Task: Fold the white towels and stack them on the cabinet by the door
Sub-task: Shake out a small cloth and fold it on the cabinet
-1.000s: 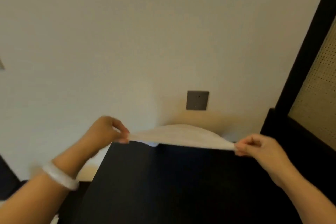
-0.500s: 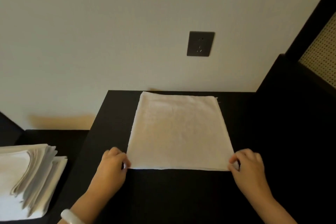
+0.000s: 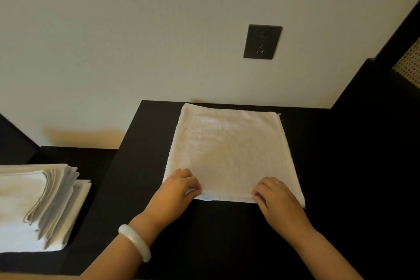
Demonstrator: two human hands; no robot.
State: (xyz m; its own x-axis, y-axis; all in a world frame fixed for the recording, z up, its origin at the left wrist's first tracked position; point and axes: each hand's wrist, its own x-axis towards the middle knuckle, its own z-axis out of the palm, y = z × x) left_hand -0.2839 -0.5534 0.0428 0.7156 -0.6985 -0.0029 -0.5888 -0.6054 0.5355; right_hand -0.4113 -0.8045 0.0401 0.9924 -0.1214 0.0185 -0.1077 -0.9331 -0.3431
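Observation:
A white towel [image 3: 229, 150] lies flat on the black cabinet top [image 3: 227, 234], its far edge near the wall. My left hand [image 3: 175, 191] pinches the towel's near edge a little in from the left corner. My right hand [image 3: 277, 200] pinches the same near edge a little in from the right corner. The towel's near left and right corners stick out beyond both hands. A stack of several folded white towels [image 3: 38, 204] sits on a lower dark surface at the left.
A dark wall socket [image 3: 262, 41] is on the pale wall above the towel. A taller black panel [image 3: 375, 120] rises at the right, with a perforated beige screen [image 3: 409, 68] behind it. A white bangle [image 3: 135, 242] is on my left wrist.
The towel came down from the air and now lies flat on the cabinet top. Both hands have since slid inward along its near edge from the corners.

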